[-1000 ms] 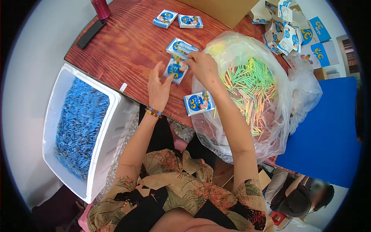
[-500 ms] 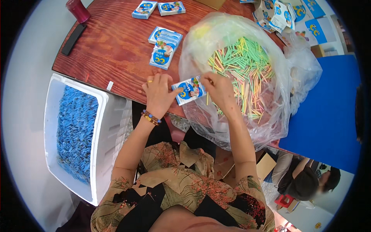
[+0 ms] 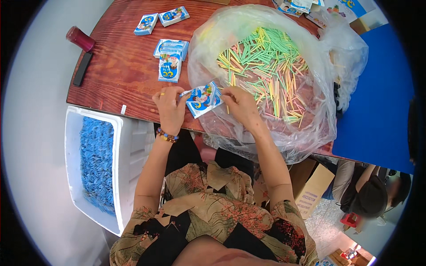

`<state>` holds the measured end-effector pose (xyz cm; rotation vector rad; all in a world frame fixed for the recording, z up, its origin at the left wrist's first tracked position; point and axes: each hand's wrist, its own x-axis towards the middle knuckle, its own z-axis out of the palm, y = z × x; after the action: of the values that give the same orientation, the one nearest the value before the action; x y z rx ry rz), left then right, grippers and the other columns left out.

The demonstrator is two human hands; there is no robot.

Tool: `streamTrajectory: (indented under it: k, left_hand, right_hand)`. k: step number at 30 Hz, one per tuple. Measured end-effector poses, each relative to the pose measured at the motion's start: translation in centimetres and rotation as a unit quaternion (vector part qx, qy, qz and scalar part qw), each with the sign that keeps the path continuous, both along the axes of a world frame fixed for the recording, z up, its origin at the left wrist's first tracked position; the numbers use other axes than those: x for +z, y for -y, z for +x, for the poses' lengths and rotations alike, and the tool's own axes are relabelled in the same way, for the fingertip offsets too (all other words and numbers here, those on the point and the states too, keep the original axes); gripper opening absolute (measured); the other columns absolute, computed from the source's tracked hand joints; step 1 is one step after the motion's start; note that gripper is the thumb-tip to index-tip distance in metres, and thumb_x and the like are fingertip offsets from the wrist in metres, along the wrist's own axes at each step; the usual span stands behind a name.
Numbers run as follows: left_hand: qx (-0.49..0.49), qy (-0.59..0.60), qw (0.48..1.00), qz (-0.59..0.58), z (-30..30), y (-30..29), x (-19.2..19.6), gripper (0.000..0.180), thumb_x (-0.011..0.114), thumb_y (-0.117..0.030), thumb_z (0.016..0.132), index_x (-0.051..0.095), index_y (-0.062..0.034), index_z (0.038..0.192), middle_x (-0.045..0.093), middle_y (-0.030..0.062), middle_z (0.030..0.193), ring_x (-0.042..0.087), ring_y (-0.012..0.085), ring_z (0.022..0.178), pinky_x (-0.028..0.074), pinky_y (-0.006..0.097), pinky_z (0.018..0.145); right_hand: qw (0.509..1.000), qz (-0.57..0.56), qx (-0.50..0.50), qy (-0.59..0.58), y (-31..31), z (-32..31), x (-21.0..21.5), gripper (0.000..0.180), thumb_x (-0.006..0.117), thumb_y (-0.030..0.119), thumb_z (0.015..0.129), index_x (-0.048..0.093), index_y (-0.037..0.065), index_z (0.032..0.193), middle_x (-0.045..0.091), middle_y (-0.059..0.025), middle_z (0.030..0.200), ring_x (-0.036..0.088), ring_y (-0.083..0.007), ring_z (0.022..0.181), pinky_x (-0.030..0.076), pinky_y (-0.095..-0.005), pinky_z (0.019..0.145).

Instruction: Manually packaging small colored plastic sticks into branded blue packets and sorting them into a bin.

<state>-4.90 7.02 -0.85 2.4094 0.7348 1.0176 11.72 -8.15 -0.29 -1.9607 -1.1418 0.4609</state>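
My left hand [image 3: 169, 107] and my right hand [image 3: 238, 104] both grip one small blue-and-white printed packet [image 3: 203, 99] at the near edge of the wooden table [image 3: 120, 66]. A thin yellow stick seems to be pinched under my right fingers against the packet. Right behind my right hand lies a large clear plastic bag [image 3: 275, 71] full of green, yellow and pink sticks. Two more packets [image 3: 169, 56] lie stacked on the table just beyond my left hand.
Two other packets [image 3: 161, 20] lie at the far table side. A dark red cylinder [image 3: 80, 38] and a black bar [image 3: 82, 68] sit at the left edge. A white bin [image 3: 95, 164] of blue packets stands left of my lap. Another person [image 3: 370, 188] crouches at lower right.
Both hands left the stacked packets farther out on the table, came back to the near edge and picked up the packet lying there. The view shifted, so the table looks closer.
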Motion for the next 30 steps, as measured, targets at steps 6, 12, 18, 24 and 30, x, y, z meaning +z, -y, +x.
streamTrajectory:
  k: [6,12,18,24,30]
  left_hand:
    - [-0.118,0.117,0.909,-0.384,0.2,1.0,1.9,0.009,0.067,-0.004,0.082,0.062,-0.004,0.091,0.063,0.0011,0.083,0.058,0.0106,0.08,0.046,0.027,0.07]
    - [-0.1,0.143,0.824,-0.54,0.6,2.2,1.8,0.011,0.065,-0.007,0.087,0.065,0.0009,0.095,0.066,0.0021,0.084,0.059,0.0048,0.072,0.049,0.02,0.065]
    - [-0.09,0.237,0.776,-0.578,1.2,3.6,1.5,0.012,0.065,-0.008,0.087,0.067,0.002,0.094,0.068,0.0024,0.084,0.06,0.0044,0.069,0.049,0.02,0.061]
    - [-0.072,0.288,0.738,-0.606,1.2,4.5,1.2,0.012,0.064,-0.008,0.088,0.067,0.0022,0.095,0.068,0.0044,0.088,0.063,0.0067,0.075,0.051,0.022,0.067]
    - [-0.094,0.313,0.673,-0.664,0.9,4.8,-0.1,0.02,0.056,-0.016,0.094,0.066,0.0009,0.096,0.068,0.0092,0.097,0.065,0.0145,0.087,0.053,0.031,0.079]
  right_hand:
    - [0.959,0.142,0.005,-0.245,-0.5,-1.1,2.5,0.014,0.066,0.012,0.084,0.064,0.005,0.097,0.06,0.0011,0.078,0.055,-0.0067,0.074,0.044,-0.0235,0.064]
    - [0.931,0.13,0.026,-0.339,-0.6,-1.3,0.9,0.011,0.065,0.008,0.086,0.063,0.001,0.094,0.062,0.0016,0.082,0.054,-0.0044,0.076,0.043,-0.0209,0.067]
    - [0.904,0.164,0.04,-0.392,-0.5,-1.3,0.4,0.013,0.066,0.009,0.085,0.067,0.0,0.095,0.065,0.0004,0.084,0.053,-0.0028,0.076,0.043,-0.0201,0.066]
    - [0.927,0.152,0.008,-0.342,-0.3,-1.6,1.1,0.01,0.067,0.011,0.085,0.069,0.001,0.083,0.06,0.0054,0.07,0.046,-0.0002,0.064,0.035,-0.0189,0.055]
    - [0.929,0.185,0.0,-0.32,0.2,-1.8,2.5,0.015,0.066,0.012,0.085,0.067,0.003,0.074,0.045,0.0087,0.06,0.033,-0.001,0.059,0.026,-0.0219,0.051]
